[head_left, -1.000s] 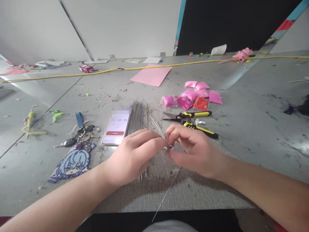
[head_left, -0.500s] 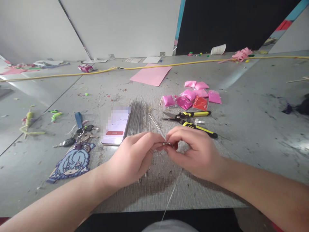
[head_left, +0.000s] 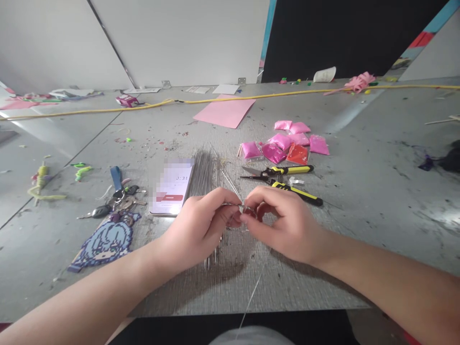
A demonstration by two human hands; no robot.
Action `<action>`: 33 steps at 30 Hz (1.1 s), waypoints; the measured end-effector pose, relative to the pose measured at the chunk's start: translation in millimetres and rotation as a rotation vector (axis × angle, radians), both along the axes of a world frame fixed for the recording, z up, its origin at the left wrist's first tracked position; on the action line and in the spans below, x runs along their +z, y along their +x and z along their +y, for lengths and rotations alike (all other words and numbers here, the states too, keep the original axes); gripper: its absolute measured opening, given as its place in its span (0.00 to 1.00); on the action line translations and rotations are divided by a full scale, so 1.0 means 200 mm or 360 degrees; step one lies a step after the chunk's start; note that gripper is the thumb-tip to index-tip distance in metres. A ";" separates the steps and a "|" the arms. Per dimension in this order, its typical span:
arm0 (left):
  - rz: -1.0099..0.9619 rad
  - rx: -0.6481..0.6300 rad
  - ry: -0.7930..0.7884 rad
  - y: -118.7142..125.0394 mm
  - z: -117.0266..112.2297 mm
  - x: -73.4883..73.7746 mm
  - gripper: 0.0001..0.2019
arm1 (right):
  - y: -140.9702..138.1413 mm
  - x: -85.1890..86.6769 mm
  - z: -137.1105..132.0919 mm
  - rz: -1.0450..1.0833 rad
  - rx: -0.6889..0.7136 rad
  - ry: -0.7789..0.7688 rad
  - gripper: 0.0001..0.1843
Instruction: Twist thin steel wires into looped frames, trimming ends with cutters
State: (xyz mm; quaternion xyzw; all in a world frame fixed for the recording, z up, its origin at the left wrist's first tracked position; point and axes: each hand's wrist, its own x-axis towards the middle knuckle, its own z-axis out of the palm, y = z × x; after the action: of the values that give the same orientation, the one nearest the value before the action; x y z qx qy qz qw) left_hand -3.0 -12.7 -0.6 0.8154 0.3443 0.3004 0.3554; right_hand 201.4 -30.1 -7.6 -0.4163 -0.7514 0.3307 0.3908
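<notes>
Thin silvery wire (head_left: 242,209) is pinched between the fingertips of both hands, bent into what looks like a small loop. My left hand (head_left: 203,227) is closed on its left part, fingers curled. Thumb and forefinger of my right hand (head_left: 285,225) grip the right part, fingertips nearly touching the left ones. The wire's exact shape is partly hidden by the fingers. Beneath and beyond the left hand lies a bundle of straight wires (head_left: 201,176). Black-and-yellow snips (head_left: 293,170) rest with blades apart just beyond the right hand. A long thin strand (head_left: 254,290) trails toward the table's front edge.
Left of the wires are a phone (head_left: 174,184) showing a timer, keys (head_left: 124,203) and a blue pixel-art charm (head_left: 108,242). Several pink packets (head_left: 282,141) and a red one (head_left: 297,153) lie beyond the snips. Farther back are pink paper (head_left: 226,111) and a yellow cord (head_left: 212,99).
My fingertips have shifted slightly around the wire, and more of its curved part shows between them. The phone's timer went from 0:30 to 0:31.
</notes>
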 end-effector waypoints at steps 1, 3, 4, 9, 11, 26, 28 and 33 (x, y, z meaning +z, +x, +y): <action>-0.0015 0.0005 -0.0035 0.00 0.00 0.00 0.06 | 0.00 0.00 0.00 0.0012 0.0001 -0.0041 0.01; -0.0033 0.0022 -0.0088 0.00 0.00 0.00 0.06 | 0.00 0.01 -0.01 0.0030 -0.0012 -0.0101 0.01; -0.0040 0.0033 -0.0109 0.00 -0.01 0.00 0.06 | 0.00 0.01 -0.01 0.0037 -0.0025 -0.0121 0.02; -0.0084 0.0011 -0.0187 0.02 -0.03 0.00 0.05 | -0.02 0.02 -0.01 0.0045 -0.0079 -0.0137 0.03; -0.0052 0.0009 -0.0185 0.02 -0.04 0.00 0.04 | -0.02 0.02 0.00 0.0032 -0.0083 -0.0201 0.05; -0.0050 -0.0243 -0.0469 -0.01 0.04 0.03 0.07 | -0.02 0.01 -0.01 0.0216 0.0102 -0.0588 0.04; -0.0117 -0.0270 -0.0540 -0.01 0.05 0.02 0.07 | -0.01 0.00 -0.01 0.0354 0.0166 -0.0701 0.05; -0.0201 -0.0354 -0.0375 -0.01 0.06 -0.01 0.06 | 0.00 -0.05 0.01 0.0578 0.0361 -0.1013 0.04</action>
State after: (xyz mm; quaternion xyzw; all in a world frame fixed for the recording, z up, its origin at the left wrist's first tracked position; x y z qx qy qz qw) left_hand -5.6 0.3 -1.9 0.7807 0.2616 0.2674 0.5006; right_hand 202.1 -28.3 -17.3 -0.3658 -0.5710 0.6569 0.3297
